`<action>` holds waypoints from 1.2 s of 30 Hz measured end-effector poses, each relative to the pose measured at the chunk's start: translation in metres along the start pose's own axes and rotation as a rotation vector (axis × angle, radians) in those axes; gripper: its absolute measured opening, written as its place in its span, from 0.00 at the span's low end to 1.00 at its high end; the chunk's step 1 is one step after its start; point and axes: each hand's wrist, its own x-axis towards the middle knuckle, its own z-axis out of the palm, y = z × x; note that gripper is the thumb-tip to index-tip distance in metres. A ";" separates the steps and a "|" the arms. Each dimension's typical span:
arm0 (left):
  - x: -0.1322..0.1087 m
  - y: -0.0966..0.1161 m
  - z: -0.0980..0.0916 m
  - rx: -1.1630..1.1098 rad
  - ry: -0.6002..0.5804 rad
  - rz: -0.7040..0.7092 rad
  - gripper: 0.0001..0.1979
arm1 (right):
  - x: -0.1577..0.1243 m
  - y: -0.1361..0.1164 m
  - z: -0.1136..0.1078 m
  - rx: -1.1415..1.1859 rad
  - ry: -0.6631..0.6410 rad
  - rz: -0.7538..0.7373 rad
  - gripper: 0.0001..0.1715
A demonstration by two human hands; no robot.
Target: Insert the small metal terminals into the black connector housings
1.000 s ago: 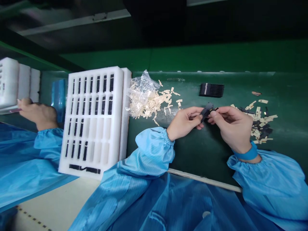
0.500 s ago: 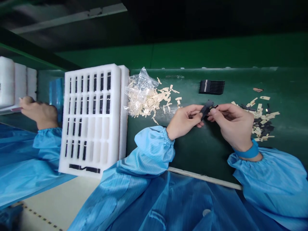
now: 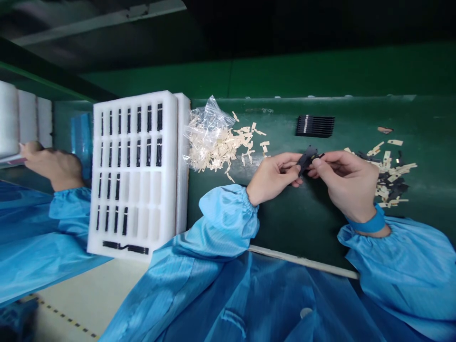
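Right of the frame's middle, the left hand (image 3: 271, 179) and the right hand (image 3: 351, 185) are nearly closed, their fingertips pinching the same black part (image 3: 306, 159). It lies between the 2 hands, its long axis leaning from lower left to upper right; both hands touch it, so neither is nearer. Further, at the right, is a loose pile (image 3: 396, 177); above the hands, a black stack (image 3: 316, 126). Compared with 1 second ago, the grip looks unchanged, but the black stack appears slightly higher in the frame.
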 end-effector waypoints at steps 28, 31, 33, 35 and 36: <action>0.000 -0.003 0.000 -0.003 0.009 0.031 0.14 | -0.001 0.001 0.000 -0.018 -0.009 -0.016 0.02; 0.000 -0.002 0.001 0.004 0.015 0.031 0.14 | -0.002 0.002 0.000 -0.043 -0.012 -0.016 0.02; 0.000 -0.003 0.001 0.002 0.013 0.031 0.14 | -0.002 0.002 0.000 -0.052 -0.014 -0.012 0.03; 0.000 -0.003 0.001 -0.002 0.009 0.032 0.14 | -0.002 0.002 0.000 -0.048 -0.014 -0.010 0.03; 0.000 -0.003 0.002 -0.004 0.007 0.033 0.14 | -0.002 0.002 0.000 -0.043 -0.012 -0.010 0.03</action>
